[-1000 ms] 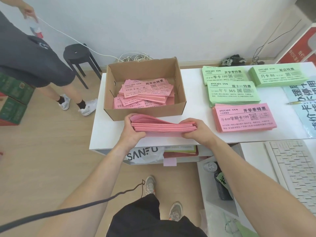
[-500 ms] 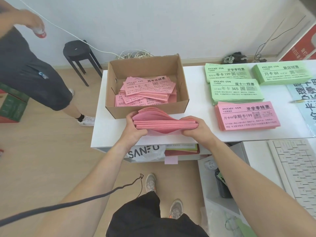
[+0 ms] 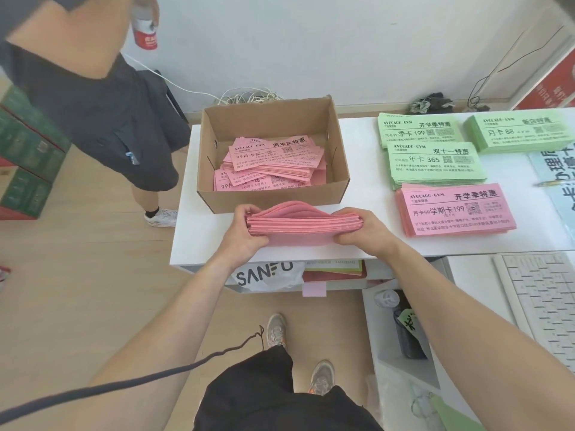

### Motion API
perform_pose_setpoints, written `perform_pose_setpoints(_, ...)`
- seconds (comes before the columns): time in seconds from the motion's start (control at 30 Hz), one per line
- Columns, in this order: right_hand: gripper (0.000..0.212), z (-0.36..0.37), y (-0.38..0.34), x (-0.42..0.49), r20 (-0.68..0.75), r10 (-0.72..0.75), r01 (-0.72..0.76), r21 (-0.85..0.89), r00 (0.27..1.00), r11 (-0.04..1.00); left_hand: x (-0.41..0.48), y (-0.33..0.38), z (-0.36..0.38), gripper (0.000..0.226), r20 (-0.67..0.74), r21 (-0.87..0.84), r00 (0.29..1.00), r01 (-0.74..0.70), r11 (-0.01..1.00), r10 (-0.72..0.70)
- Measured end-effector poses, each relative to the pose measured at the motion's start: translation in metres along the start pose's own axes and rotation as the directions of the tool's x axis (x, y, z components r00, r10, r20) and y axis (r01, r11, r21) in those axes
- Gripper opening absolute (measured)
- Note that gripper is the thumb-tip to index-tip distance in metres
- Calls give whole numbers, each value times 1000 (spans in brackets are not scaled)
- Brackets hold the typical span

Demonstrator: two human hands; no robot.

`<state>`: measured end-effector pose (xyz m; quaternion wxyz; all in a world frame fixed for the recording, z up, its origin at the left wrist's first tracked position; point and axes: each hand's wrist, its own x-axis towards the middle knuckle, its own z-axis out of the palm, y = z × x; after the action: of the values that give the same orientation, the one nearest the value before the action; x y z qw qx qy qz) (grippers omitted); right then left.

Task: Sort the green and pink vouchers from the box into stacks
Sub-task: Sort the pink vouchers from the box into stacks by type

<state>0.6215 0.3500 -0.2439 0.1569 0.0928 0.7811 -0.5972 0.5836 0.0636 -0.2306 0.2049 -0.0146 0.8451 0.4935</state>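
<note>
Before the box (image 3: 273,200), pink bundle (image 3: 303,223) between both hands.

Keyboard (image 3: 541,309) was cut off at rt edge, blue sheet (image 3: 557,178) too, bystander (image 3: 102,119) cropped by top edge, fine print on pink stack (image 3: 457,213) was too small to read, lower layers of vouchers (image 3: 270,164) in box (image 3: 273,202) lay hidden under top ones

1. I see a white keyboard (image 3: 541,303) at the right edge.
2. A white SANFU bag (image 3: 264,275) sits on the shelf under the white table (image 3: 186,237).
3. A coil of white cable (image 3: 249,96) lies by the wall.
4. At left, a bystander (image 3: 102,119) holds a red-labelled bottle (image 3: 144,32), with green cartons (image 3: 28,157) stacked nearby.
</note>
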Motion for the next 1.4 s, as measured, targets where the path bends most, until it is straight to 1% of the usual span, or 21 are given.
perform_pose_setpoints(0.1,37,3,-2,1,-40,-6,5,-23,999,1000,3,-2,-3,46,-55,-11,998,4,1000,-5)
perform_pose_setpoints(0.17,36,4,-5,1,-51,-9,8,-33,999,999,4,-1,-4,43,-59,-23,998,2,1000,-4)
perform_pose_setpoints(0.23,37,5,-7,1,-55,-20,19,-16,998,1000,2,1,-6,41,-56,-31,998,-10,999,8)
perform_pose_setpoints(0.33,38,9,-12,3,-60,-45,46,7,997,999,2,0,-10,40,-102,-45,994,-36,998,31)
perform_pose_setpoints(0.4,39,12,-11,3,-66,-53,53,-11,996,999,3,-4,-11,42,-95,-34,995,-30,999,27)
perform_pose_setpoints(0.47,42,14,-6,1,-79,-40,38,-27,996,999,3,-10,-11,47,-69,-44,998,10,999,-13)
perform_pose_setpoints(0.57,55,14,5,-5,-138,-29,33,27,990,999,0,-16,-9,61,-74,-122,996,41,992,-50)
perform_pose_setpoints(0.6,55,14,7,-7,-149,-33,39,35,988,999,0,-16,-7,63,-72,-133,996,36,990,-46)
perform_pose_setpoints(0.67,48,19,7,-8,-147,-58,60,15,987,998,1,-13,-2,60,-57,-123,998,19,992,-26)
perform_pose_setpoints(0.77,40,25,5,-7,-173,-63,68,26,983,997,4,-9,3,49,-48,-132,999,15,991,-22)
perform_pose_setpoints(0.83,38,24,5,-5,-188,-42,51,41,981,998,6,-9,3,48,-46,-118,999,9,993,-14)
perform_pose_setpoints(1.0,35,22,3,-4,-179,-43,45,6,983,999,9,-10,1,42,-45,-55,999,6,998,-9)
perform_pose_setpoints(1.1,35,19,-1,-2,-180,-47,44,-17,983,999,7,-11,-3,41,-55,-16,998,-22,1000,21)
perform_pose_setpoints(1.2,31,12,-2,-5,-185,-51,33,-96,981,995,7,-13,-8,41,-62,18,997,-41,999,42)
perform_pose_setpoints(1.27,28,7,-5,-5,-167,-23,-15,-222,986,975,6,-13,-10,40,-77,52,996,-43,998,47)
perform_pose_setpoints(1.3,28,5,-6,-5,-154,-12,-39,-322,988,946,5,-12,-11,39,-82,79,995,-42,996,48)
perform_pose_setpoints(1.37,31,0,-12,-4,-139,-9,-66,-521,990,851,4,-8,-13,36,-78,161,996,-36,986,49)
perform_pose_setpoints(1.4,32,-1,-15,-5,-125,2,-71,-548,992,833,3,-6,-14,36,-69,183,997,-29,983,43)
